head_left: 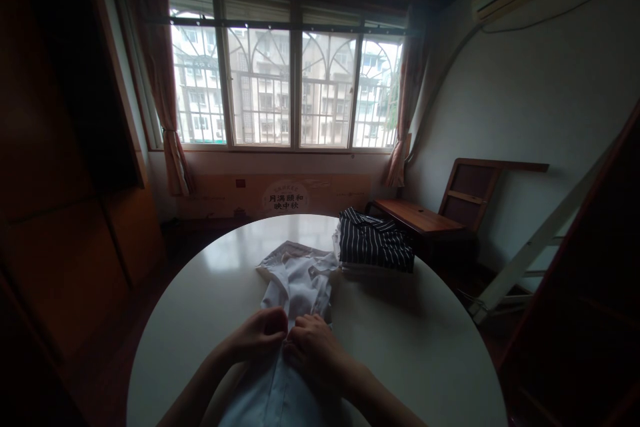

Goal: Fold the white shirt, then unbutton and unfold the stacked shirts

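Pale shirt (300, 290) reaches near the far edge of the table (185, 327); our left hand (266, 329) and right hand (313, 341) pinch it

Free tabletop (195, 313) leftward, clothes stack (375, 243) ahead-right

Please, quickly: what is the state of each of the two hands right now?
Left hand: closed, gripping the front of the pale shirt.
Right hand: closed, gripping the same shirt, beside the left.
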The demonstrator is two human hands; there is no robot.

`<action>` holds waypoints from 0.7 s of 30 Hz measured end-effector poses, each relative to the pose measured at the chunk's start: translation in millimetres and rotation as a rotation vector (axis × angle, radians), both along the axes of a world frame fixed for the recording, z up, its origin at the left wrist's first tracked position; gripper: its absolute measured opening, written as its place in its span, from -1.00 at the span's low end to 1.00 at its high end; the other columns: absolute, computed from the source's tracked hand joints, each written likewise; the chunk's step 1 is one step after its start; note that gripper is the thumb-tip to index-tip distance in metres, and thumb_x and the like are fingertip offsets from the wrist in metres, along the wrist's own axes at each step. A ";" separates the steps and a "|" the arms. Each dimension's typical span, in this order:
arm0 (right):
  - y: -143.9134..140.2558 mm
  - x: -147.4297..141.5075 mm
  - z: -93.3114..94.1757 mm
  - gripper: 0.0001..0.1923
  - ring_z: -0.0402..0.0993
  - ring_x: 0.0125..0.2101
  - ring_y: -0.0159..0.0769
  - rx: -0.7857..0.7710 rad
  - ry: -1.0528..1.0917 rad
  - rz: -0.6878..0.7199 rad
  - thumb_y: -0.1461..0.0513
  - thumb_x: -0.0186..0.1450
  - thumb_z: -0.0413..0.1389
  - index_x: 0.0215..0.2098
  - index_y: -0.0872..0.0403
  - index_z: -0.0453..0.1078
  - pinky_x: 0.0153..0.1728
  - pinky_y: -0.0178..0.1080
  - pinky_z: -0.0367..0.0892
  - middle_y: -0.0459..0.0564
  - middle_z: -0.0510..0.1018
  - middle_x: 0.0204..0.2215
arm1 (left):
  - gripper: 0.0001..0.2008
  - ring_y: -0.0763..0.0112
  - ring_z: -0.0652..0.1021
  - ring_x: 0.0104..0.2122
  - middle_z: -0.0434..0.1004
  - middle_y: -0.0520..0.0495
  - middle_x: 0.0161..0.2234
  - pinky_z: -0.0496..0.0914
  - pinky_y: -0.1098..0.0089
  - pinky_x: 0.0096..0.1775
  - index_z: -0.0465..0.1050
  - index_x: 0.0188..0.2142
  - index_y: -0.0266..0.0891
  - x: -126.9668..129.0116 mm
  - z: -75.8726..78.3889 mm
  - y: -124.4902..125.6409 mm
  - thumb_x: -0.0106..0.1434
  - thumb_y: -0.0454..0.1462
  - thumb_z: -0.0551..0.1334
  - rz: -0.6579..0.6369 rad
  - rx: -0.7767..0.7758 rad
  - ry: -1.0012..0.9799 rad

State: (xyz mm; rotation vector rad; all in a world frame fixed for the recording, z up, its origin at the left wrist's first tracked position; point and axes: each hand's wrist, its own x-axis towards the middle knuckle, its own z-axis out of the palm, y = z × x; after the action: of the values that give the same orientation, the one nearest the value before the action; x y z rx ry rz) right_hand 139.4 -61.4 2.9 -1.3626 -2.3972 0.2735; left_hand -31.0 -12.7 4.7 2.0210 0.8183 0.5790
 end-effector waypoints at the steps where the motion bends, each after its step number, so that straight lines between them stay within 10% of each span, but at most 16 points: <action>1: -0.5 -0.2 0.9 -0.90 0.34 -0.30 -0.29 -0.003 0.001 -0.002 0.25 0.21 0.05 -0.42 0.10 0.38 -0.09 -0.13 0.17 -0.02 0.46 -0.34 | -0.95 0.53 0.24 -0.49 0.25 0.08 -0.52 0.16 0.50 -0.46 0.30 -0.45 -0.32 0.0 -0.1 0.1 0.06 -0.34 0.13 0.003 0.001 0.001; 21: 2.5 0.0 -5.9 -0.92 0.32 -0.36 -0.36 0.032 0.054 0.006 0.24 0.17 0.09 -0.46 0.08 0.37 -0.13 -0.21 0.15 -0.08 0.46 -0.39 | -0.95 0.52 0.25 -0.49 0.26 0.08 -0.52 0.17 0.50 -0.46 0.31 -0.45 -0.30 0.4 -0.9 -0.1 0.06 -0.33 0.13 0.007 0.002 -0.006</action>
State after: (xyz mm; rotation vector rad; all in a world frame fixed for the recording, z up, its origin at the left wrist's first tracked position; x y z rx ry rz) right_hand 139.4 -58.9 -3.0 -1.3169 -2.3524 0.2685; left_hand -30.6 -12.8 3.8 2.0178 0.8218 0.5892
